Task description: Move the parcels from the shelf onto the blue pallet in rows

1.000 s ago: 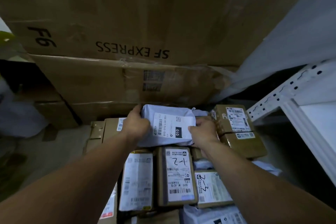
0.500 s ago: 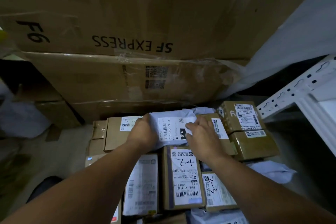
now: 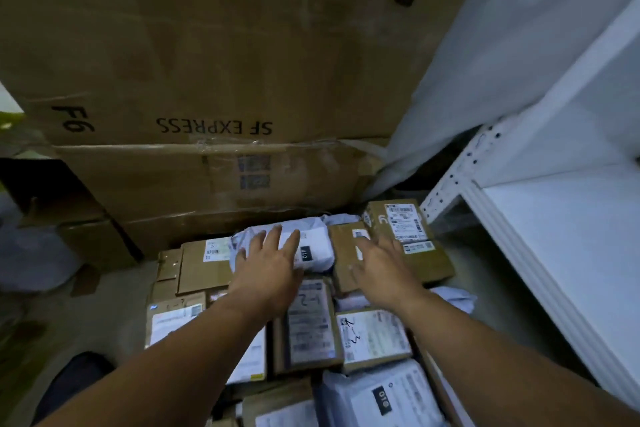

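Wrinkled, slightly shiny grey plastic on the mailer bag, matt brown cardboard on the box at its 3 o'clock. Dull cardboard and glossy clear tape on the big carton at 12 o'clock; smooth white painted metal on the shelf post.

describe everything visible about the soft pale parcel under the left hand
The soft parcel is a plump, crinkled mailer bag of pale grey-white plastic, lying flat in the far row. A white label with a black 010 tag faces up. The left hand rests on it with straight fingers, covering its near left part. It lies between the left brown box and the right brown box, with a large carton behind. The right hand is off it.
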